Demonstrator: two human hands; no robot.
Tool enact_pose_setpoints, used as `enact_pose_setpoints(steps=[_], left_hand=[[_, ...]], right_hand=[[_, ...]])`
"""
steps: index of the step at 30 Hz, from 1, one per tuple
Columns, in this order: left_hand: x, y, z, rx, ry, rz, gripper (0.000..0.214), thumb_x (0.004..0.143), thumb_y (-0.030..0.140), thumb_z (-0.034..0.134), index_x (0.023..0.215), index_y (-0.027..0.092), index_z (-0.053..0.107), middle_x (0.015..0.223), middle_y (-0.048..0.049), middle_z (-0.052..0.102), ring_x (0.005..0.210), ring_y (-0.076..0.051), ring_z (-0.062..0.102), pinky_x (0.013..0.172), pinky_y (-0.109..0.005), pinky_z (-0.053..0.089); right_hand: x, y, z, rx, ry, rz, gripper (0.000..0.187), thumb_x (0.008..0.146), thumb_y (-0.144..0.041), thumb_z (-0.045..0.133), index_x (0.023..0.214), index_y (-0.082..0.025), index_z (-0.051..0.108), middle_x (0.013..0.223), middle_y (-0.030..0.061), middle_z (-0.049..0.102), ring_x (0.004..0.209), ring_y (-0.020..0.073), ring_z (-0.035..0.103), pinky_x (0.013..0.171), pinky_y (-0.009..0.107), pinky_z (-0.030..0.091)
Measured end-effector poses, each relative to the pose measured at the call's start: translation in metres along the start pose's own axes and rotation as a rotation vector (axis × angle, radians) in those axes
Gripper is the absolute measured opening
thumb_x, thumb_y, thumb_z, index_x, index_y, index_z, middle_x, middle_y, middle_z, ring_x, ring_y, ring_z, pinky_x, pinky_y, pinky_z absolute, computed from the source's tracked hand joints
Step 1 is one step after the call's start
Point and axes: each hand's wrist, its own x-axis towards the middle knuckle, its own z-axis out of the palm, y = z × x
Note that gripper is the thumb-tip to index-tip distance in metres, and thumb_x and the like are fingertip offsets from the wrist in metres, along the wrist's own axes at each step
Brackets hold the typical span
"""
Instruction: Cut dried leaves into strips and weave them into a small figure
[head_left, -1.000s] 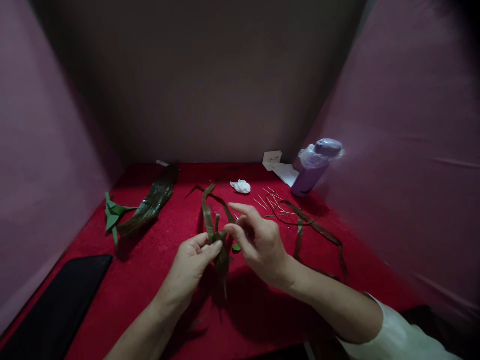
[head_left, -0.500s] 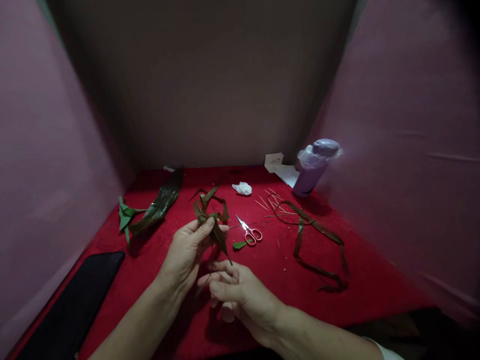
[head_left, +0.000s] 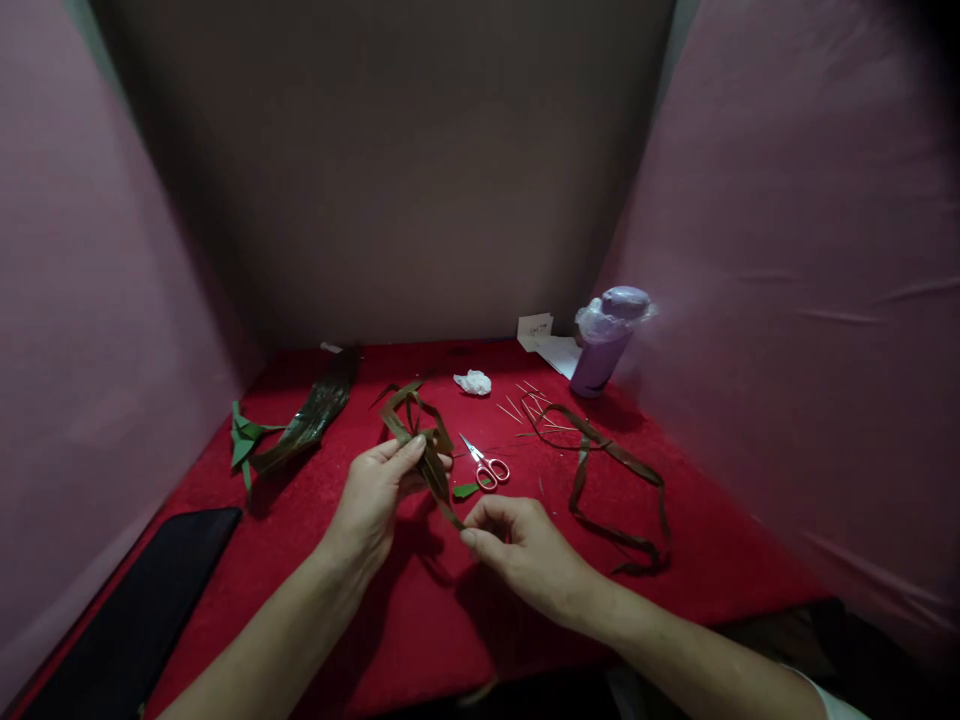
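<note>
Between thumb and fingers, my left hand [head_left: 379, 490] pinches a looped, knotted bundle of brownish-green leaf strips [head_left: 412, 410] above the red cloth. One strip runs down to the right from the bundle, and my right hand [head_left: 529, 550] grips its tip between thumb and forefinger. Just beyond my hands lie small scissors [head_left: 489, 468] with pink handles, blades pointing away. A scrap of green leaf [head_left: 466, 490] rests beside them.
At left are a folded green leaf shape [head_left: 244, 437], wide dark leaves [head_left: 319, 410] and a black case [head_left: 161, 600]. Right of the scissors lie thin sticks [head_left: 538, 408] and a long leaf strip [head_left: 634, 462]. Behind stand crumpled tissue [head_left: 474, 382], papers [head_left: 555, 350] and a purple bottle [head_left: 604, 350].
My right hand has moved right and up and now pinches the tip of the hanging strip, drawn taut. The loops in my left hand have turned and spread. The view has shifted slightly.
</note>
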Motion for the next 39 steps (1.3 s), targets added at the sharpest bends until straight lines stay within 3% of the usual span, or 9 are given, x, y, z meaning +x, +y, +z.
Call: enact_pose_setpoints(steps=[7,9,14,22,24,28,33,37,39], left_hand=[[0.019,0.002,0.009,0.011,0.081,0.068,0.026,0.066,0.030,0.069,0.079,0.008,0.066,0.070,-0.0095,0.072,0.062,-0.019,0.066,0.063,-0.030,0.053],[0.024,0.001,0.009,0.016,0.087,0.092,0.027,0.064,0.031,0.071,0.077,0.008,0.066,0.069,-0.0086,0.071,0.060,-0.018,0.065,0.062,-0.030,0.053],[0.031,-0.009,0.003,0.020,0.094,0.099,0.028,0.062,0.035,0.072,0.074,0.009,0.066,0.064,-0.0052,0.068,0.053,-0.014,0.061,0.056,-0.027,0.051],[0.030,-0.020,-0.005,0.094,0.077,0.081,0.027,0.065,0.035,0.071,0.072,0.010,0.067,0.059,-0.0042,0.066,0.044,-0.009,0.053,0.041,-0.018,0.039],[0.026,-0.020,-0.003,0.115,0.053,0.055,0.027,0.065,0.036,0.071,0.071,0.010,0.067,0.057,-0.0048,0.066,0.044,-0.009,0.053,0.040,-0.018,0.038],[0.019,-0.022,0.001,0.142,-0.013,-0.044,0.027,0.066,0.037,0.071,0.073,0.011,0.066,0.057,-0.0036,0.065,0.044,-0.010,0.053,0.041,-0.019,0.039],[0.016,-0.028,0.007,0.125,-0.035,-0.092,0.026,0.066,0.037,0.071,0.073,0.013,0.065,0.049,0.0022,0.057,0.038,-0.006,0.045,0.038,-0.017,0.033],[0.017,-0.029,0.008,0.135,-0.004,-0.045,0.024,0.068,0.037,0.069,0.069,0.013,0.064,0.044,0.0045,0.051,0.034,-0.004,0.037,0.033,-0.016,0.028],[0.018,-0.029,0.007,0.116,0.018,-0.036,0.024,0.068,0.036,0.069,0.067,0.013,0.063,0.045,0.0042,0.053,0.035,-0.005,0.039,0.034,-0.017,0.029]], right_hand=[[0.013,-0.009,-0.030,-0.454,0.158,-0.248,0.011,0.084,-0.018,0.050,0.077,-0.018,0.058,0.074,0.0004,0.061,0.066,0.0113,0.050,0.062,0.023,0.032],[0.017,-0.012,-0.036,-0.484,0.132,-0.265,0.011,0.083,-0.015,0.050,0.075,-0.018,0.057,0.074,0.0002,0.060,0.068,0.0112,0.050,0.063,0.023,0.032],[0.026,-0.013,-0.043,-0.361,-0.097,-0.182,0.012,0.084,-0.023,0.051,0.074,-0.019,0.056,0.065,-0.0028,0.056,0.059,0.0091,0.045,0.055,0.020,0.030],[0.044,-0.008,-0.041,-0.747,-0.078,-0.218,0.015,0.076,-0.015,0.055,0.063,-0.018,0.059,0.060,0.0009,0.059,0.055,0.0110,0.046,0.053,0.026,0.020],[0.051,-0.015,-0.041,-0.692,-0.039,-0.224,0.020,0.082,-0.022,0.053,0.064,-0.018,0.061,0.060,0.0016,0.060,0.053,0.0109,0.046,0.052,0.027,0.021],[0.065,-0.025,-0.034,-0.359,0.078,-0.245,0.017,0.087,-0.026,0.048,0.082,-0.019,0.063,0.075,0.0017,0.064,0.066,0.0115,0.053,0.060,0.024,0.033],[0.073,-0.015,-0.020,-0.104,0.179,-0.239,0.011,0.085,-0.025,0.052,0.090,-0.018,0.059,0.084,0.0020,0.063,0.076,0.0125,0.055,0.068,0.024,0.040],[0.063,-0.002,-0.011,-0.110,0.302,-0.249,0.015,0.088,-0.027,0.047,0.079,-0.018,0.055,0.075,0.0017,0.060,0.068,0.0117,0.053,0.064,0.023,0.038],[0.054,0.003,-0.007,-0.237,0.251,-0.309,0.023,0.088,-0.032,0.048,0.070,-0.018,0.055,0.068,0.0018,0.059,0.062,0.0114,0.052,0.061,0.024,0.036]])
